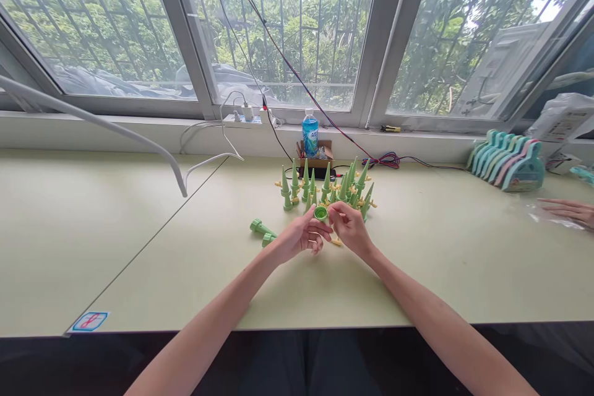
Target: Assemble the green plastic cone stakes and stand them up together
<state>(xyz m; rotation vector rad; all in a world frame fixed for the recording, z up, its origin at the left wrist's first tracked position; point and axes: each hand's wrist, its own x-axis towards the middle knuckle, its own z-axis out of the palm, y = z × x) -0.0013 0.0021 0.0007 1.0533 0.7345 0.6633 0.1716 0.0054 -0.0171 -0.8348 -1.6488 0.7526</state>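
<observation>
1. Evidently the left hand (299, 238) is closed round a green plastic cup (320, 213), thumb on one side and fingers beneath; the open end tips up toward the camera, showing a hollow inside with nothing I can make out in it; how far the piece runs below the hand is hidden.
2. The right hand (350, 226) is at the cup's other side, thumb and fingertips drawn together by the rim; whether they pinch something small I cannot tell.
3. By its look the cup should be light, stiff and smooth, perhaps a bit slippery; I'd hold it round the outer wall, leaving the mouth free; it seems unlikely to crack under a gentle grip.
4. Just beyond the hands stand green spikes (296, 182), points up, with small yellow taps (374, 203) jutting sideways; the taps look the easier part to snap, so the thick body seems the better hold; two green pieces (260, 228) lie beside the left hand on the table (199, 272).
5. Farther back, a cardboard box (320, 163) holds something crinkled, not clear what; a bottle (310, 138) of blue liquid, capped, stands in or just behind it.
</observation>
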